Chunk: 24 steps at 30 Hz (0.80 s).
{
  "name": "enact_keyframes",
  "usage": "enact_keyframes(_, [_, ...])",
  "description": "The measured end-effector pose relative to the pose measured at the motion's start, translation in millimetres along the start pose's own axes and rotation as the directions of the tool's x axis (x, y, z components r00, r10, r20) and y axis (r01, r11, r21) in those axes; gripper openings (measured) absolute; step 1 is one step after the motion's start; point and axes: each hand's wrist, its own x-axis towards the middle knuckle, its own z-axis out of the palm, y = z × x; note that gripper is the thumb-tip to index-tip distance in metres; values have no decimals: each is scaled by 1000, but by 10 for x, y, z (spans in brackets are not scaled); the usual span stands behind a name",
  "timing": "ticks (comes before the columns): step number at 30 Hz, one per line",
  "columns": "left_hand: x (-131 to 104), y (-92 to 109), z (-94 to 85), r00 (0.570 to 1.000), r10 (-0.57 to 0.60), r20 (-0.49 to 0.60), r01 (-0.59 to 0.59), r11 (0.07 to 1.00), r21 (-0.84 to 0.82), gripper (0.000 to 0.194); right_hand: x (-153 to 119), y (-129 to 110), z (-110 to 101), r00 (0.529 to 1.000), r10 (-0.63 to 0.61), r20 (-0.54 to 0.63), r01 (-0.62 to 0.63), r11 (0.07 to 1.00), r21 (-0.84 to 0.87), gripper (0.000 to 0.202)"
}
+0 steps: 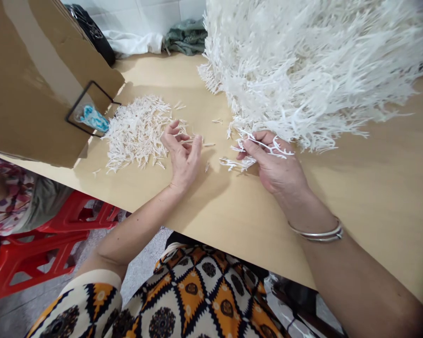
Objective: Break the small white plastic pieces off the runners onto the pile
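One white branched sprig [275,146] sits pinched in the right fingers [255,149], probably for control; the left hand [183,155] curls loosely beside small pieces [137,131].

Small hand-work room, home or workshop not distinguishable. A long wood-toned surface [384,197] stood against a white tiled wall [155,14], bearing a large heap of white branched plastic pieces [313,70] and a cardboard box [24,89]; red plastic stools [31,263] stood beside it on speckled flooring [144,263].
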Motion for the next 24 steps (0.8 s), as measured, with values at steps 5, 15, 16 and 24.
enact_keyframes(5, [-41,168,16,907,270,324,-308,949,72,36,-17,-8,29,1000,10,24,-11,999,44,36])
enact_keyframes(15, [-12,153,86,752,406,519,-406,906,-120,36,-68,12,93,999,-24,47,25,1000,-3,33])
enact_keyframes(16, [-10,151,85,748,417,517,-405,903,-141,36,-74,12,97,998,-26,49,26,1000,-3,32])
enact_keyframes(24, [-11,199,87,762,393,515,-329,919,-215,24,-98,17,116,998,-32,55,31,999,21,25])
